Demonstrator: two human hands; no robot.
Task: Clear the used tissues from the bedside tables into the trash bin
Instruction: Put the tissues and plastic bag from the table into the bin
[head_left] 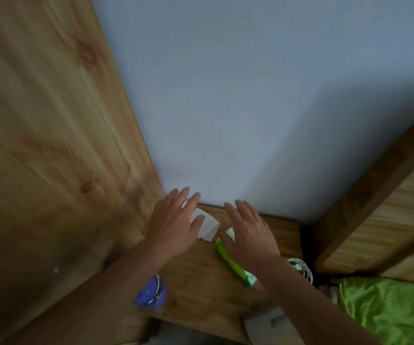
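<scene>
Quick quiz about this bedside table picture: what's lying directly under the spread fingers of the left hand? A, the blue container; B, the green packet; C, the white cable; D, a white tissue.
D: the left hand is spread over the white tissue near the wall, while the green packet lies by the right hand.

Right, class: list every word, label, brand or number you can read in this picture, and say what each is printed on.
None can be read.
Blue tub: pale marks, too blurred.
Green pack: no legible print.
Grey item at the bottom edge: dark marking, too blurred.
</scene>
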